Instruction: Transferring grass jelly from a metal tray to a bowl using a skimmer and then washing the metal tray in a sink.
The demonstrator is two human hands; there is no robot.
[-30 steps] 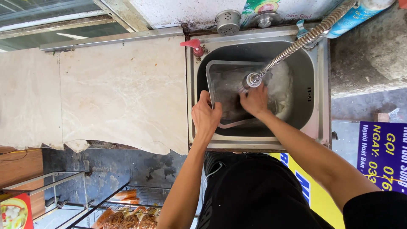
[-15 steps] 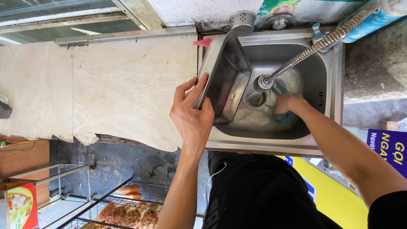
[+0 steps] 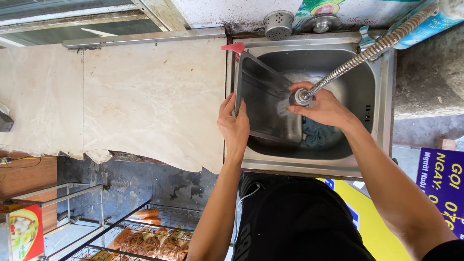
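Left hand (image 3: 235,126) closed over the near rim of a rectangular steel tray (image 3: 263,104), thumb on the inner face, fingers wrapped round the outer edge. Tray tipped up on its side inside the steel sink (image 3: 382,130), leaning against the sink's left wall, open face turned toward the basin. Right hand (image 3: 325,107) curled around the spray head (image 3: 299,97) at the end of a flexible coiled metal hose (image 3: 367,52), nozzle aimed at the tray's inner face, a fan of water striking it. Hose running up and to the right toward the tap base at the sink's far corner. Blue-grey cloth (image 3: 316,134) lying bunched in the basin bottom, just below the right hand and beside the tray's lower edge. Small pink-red piece (image 3: 234,47) at the sink's far-left corner, touching the rim. Perforated metal strainer cup (image 3: 278,24) and a round metal plug (image 3: 323,23) on the ledge behind the sink. Pale marble-patterned worktop (image 3: 121,96) stretching to the left of the sink, its front edge ragged. Below the worktop, a wire rack (image 3: 145,237) holding wrapped browned food. Dark clothing across the lower middle; blue sign (image 3: 442,186) at the right edge.
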